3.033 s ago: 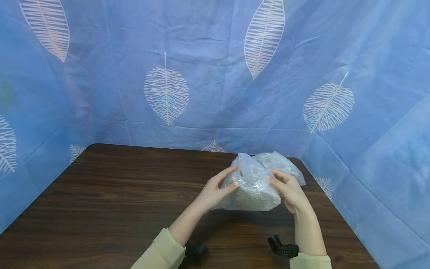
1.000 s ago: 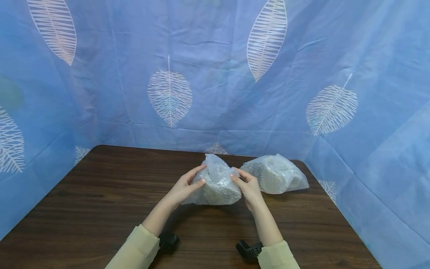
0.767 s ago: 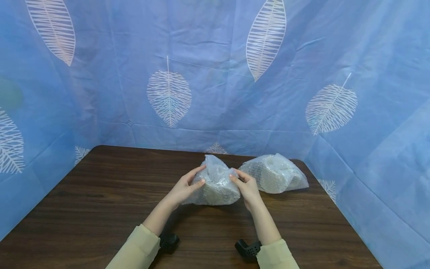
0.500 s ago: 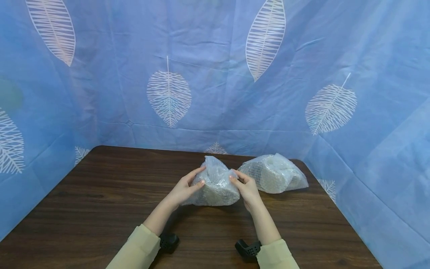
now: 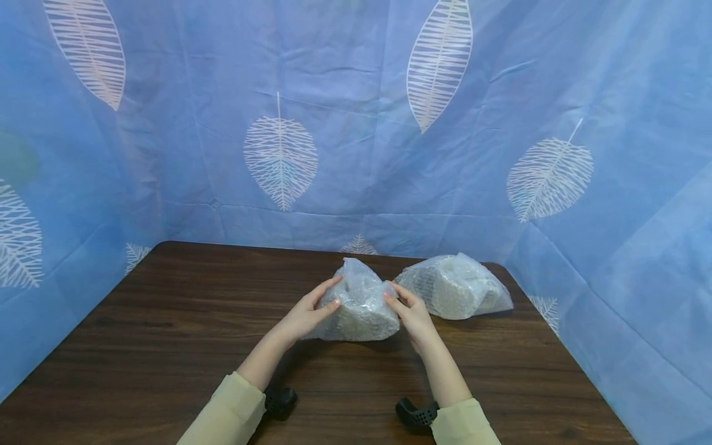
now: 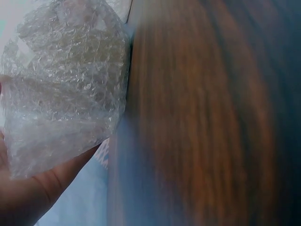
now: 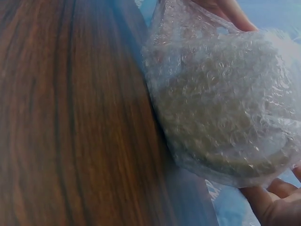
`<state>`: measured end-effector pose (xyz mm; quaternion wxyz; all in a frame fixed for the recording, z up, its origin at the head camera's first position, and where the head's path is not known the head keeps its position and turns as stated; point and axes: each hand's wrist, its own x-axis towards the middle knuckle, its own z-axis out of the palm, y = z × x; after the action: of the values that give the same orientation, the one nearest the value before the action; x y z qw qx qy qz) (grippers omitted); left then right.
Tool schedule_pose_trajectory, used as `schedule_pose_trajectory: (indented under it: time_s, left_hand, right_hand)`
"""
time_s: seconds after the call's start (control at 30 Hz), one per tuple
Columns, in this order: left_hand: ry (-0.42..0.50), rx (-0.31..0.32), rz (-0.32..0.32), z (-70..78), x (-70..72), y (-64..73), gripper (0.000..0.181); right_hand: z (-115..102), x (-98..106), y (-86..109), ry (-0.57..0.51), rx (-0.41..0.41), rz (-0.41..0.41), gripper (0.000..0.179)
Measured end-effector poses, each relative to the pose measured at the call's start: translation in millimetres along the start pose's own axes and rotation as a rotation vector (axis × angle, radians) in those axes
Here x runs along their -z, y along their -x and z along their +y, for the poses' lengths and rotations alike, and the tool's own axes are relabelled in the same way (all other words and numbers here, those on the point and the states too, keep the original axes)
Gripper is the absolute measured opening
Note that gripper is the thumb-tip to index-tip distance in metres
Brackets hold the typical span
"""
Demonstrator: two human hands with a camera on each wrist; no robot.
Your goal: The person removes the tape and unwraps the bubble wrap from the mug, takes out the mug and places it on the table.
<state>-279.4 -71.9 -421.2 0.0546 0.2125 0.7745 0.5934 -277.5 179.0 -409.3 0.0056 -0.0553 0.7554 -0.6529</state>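
Between my hands stands a bundle of clear bubble wrap [image 5: 364, 315], its top twisted up to a peak. Through the film in the right wrist view shows a round, dull olive-brown shape with a curved rim [image 7: 221, 162]; its kind stays hidden by the wrap. My left hand [image 5: 308, 315] grips the left side, thumb in front and fingers behind. On the right side, my right hand [image 5: 413, 312] holds the wrap between thumb and fingers. The bundle's underside is right at the tabletop in both wrist views.
A second bubble-wrapped bundle [image 5: 456, 289] lies at the back right of the dark wooden table [image 5: 167, 346], just beyond my right hand. Blue curtains [image 5: 345, 123] with white leaf prints close off the back and sides.
Since three seconds ago, both hands have carried the bundle leftward, away from the second bundle, which now shows more fully. Over the last second it has barely moved.
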Motion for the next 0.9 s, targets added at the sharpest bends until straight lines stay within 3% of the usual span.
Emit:
schedule_pose_trajectory:
  time_s: [0.3, 0.6, 0.9]
  left_hand:
    - [-0.010, -0.037, -0.024, -1.7, 1.1, -0.1, 0.057]
    - [0.012, -0.046, -0.049, 2.2, 2.8, 1.5, 0.057]
    - [0.015, -0.041, -0.051, 3.4, 5.2, 1.1, 0.057]
  right_hand:
    - [-2.7, 4.3, 4.7, 0.168, 0.072, 0.018, 0.056]
    - [-12.0, 6.8, 12.4, 0.369, 0.306, 0.074, 0.043]
    - [-27.9, -2.0, 22.1, 0.429, 0.467, 0.059, 0.039]
